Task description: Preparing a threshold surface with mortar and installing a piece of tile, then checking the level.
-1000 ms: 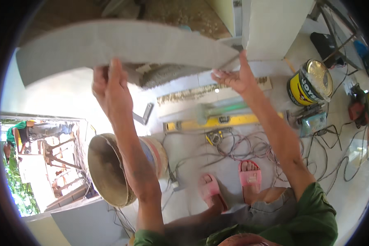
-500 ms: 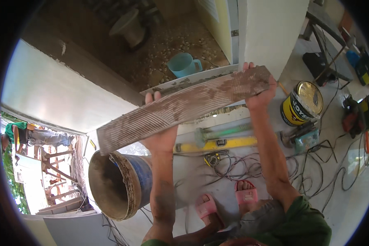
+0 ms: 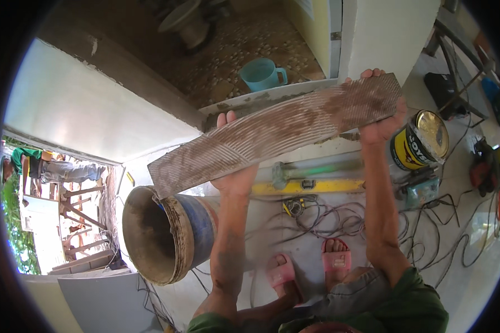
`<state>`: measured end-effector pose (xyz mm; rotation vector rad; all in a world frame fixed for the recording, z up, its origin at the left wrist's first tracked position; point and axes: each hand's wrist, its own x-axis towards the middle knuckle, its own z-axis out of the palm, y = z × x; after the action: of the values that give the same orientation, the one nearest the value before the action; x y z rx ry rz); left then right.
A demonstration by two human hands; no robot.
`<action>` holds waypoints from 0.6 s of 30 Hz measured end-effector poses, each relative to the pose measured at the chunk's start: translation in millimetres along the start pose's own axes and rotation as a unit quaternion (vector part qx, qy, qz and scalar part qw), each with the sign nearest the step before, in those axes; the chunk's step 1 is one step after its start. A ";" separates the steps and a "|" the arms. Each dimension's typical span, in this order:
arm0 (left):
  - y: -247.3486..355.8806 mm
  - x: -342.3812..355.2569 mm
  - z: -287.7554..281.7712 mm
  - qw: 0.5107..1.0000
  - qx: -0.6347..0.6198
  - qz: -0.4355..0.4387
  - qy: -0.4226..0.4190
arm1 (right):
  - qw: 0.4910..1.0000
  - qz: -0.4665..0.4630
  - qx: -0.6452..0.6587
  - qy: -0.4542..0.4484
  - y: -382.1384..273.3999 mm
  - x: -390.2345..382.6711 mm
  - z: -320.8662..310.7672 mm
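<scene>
A long, narrow tile strip (image 3: 278,130), its upper face covered with combed brownish-grey ridges, is held up across a doorway sill. Its right end is higher in the head view than its left. My left hand (image 3: 233,175) grips it from underneath near the left part, fingertips showing past the far edge. My right hand (image 3: 380,130) is wrapped round the right end, with fingers over the far edge and the thumb side at the near edge. Parts of both palms are hidden beneath the strip. Below lies the sill (image 3: 322,149) with rough mortar along it.
A dirty bucket (image 3: 191,238) stands by my left forearm. Near my feet lie a yellow spirit level (image 3: 339,186), a green-handled hammer (image 3: 280,175), a tape measure (image 3: 293,207) and cables. A paint tub (image 3: 419,141) stands right; a blue jug (image 3: 261,75) sits beyond the sill. Outside left is another person (image 3: 66,171).
The tile strip has moved slightly to the right in both my hands, its right end most. The whole view has shifted a little too. My grip stays the same.
</scene>
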<state>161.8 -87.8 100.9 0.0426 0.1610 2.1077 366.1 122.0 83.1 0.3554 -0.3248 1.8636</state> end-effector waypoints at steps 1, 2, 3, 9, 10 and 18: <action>-2.0 -0.7 -0.9 1.000 -0.003 -0.009 -0.011 | 0.999 0.008 0.001 -0.031 -2.6 0.7 0.5; -4.4 -1.5 -1.5 1.000 -0.003 -0.007 -0.009 | 1.000 0.010 0.002 -0.030 -5.5 1.1 0.3; -7.0 -2.4 -0.2 0.999 -0.007 -0.022 -0.030 | 1.000 0.008 -0.006 -0.020 -7.9 1.9 -1.7; -0.8 7.7 -1.6 0.999 -0.024 -0.007 -0.038 | 0.995 0.012 -0.103 0.004 -58.4 11.3 -24.8; 8.2 11.0 -0.9 0.998 -0.009 0.019 -0.066 | 0.995 0.012 -0.103 -0.009 -65.7 11.3 -28.3; 53.9 23.6 20.4 0.980 0.178 0.035 -0.075 | 0.936 -0.118 -0.320 0.085 -122.5 7.4 -8.7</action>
<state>105.7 -93.1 127.4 0.4262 0.4496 2.1128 479.5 169.6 83.8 -0.2072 -0.7107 1.4423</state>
